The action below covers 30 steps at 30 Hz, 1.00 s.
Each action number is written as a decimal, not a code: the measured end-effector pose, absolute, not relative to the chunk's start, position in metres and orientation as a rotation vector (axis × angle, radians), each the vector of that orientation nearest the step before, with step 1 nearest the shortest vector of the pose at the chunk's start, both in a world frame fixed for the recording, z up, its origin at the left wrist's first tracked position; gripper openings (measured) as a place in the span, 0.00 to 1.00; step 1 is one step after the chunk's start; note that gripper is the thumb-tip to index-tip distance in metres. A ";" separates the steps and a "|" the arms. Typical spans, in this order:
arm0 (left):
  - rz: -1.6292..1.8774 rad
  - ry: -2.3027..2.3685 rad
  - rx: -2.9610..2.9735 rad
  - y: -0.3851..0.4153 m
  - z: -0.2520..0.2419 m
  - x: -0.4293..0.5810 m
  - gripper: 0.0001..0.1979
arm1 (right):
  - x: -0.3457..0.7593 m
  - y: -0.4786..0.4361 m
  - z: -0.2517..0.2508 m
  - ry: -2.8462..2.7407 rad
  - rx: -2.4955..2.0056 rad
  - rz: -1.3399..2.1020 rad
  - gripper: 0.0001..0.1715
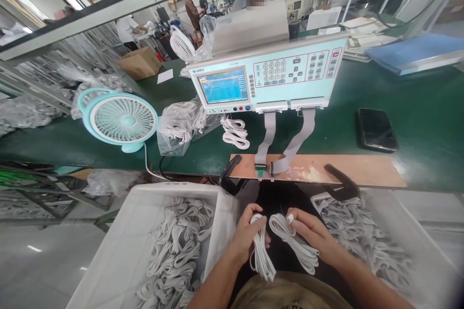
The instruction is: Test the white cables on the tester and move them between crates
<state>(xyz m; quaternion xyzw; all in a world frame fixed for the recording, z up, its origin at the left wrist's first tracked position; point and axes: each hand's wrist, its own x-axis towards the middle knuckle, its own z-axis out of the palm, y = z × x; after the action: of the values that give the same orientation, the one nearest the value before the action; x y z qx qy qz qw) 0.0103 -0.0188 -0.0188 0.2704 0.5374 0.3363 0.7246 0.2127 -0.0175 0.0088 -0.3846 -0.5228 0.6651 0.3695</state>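
Observation:
My left hand is closed around a bundled white cable, whose loops hang down below the fingers. A second bundled white cable is gripped in my right hand, with a small white end piece near the thumb. Both bundles are over my lap, side by side and apart. Just ahead, at the table edge, two grey ribbon cables run from the tester with a lit screen down to small connectors on a copper-coloured board.
White bins with coiled cables stand at both sides. Black clamps hold the board. On the green table are a fan, bagged cables, a loose cable bundle and a phone. People are farther back.

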 end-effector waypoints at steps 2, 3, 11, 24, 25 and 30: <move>0.739 1.240 0.609 -0.018 -0.015 0.005 0.26 | 0.212 -0.017 0.008 -1.303 -1.018 1.694 0.23; 0.747 1.269 0.674 -0.017 -0.012 0.003 0.25 | 0.211 -0.016 0.008 -1.316 -1.040 1.682 0.22; 0.697 0.987 1.293 -0.009 0.011 0.019 0.14 | 0.197 -0.014 -0.004 -1.283 -1.057 1.831 0.22; 0.904 1.319 0.893 -0.007 -0.009 0.040 0.13 | 0.205 -0.020 0.011 -1.874 -0.863 1.263 0.10; 0.898 1.332 0.960 -0.005 -0.009 0.040 0.12 | 0.205 -0.018 0.011 -1.889 -0.863 1.248 0.09; 0.992 1.404 1.505 0.004 0.000 0.036 0.09 | 0.200 -0.002 0.003 -1.590 -1.044 1.280 0.13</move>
<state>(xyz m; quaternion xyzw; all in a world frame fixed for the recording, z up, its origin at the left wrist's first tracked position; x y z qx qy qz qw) 0.0363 0.0038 0.0003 0.5991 0.5591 0.3948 0.4154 0.2001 -0.0023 0.0029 -0.4150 -0.6320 0.5087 0.4118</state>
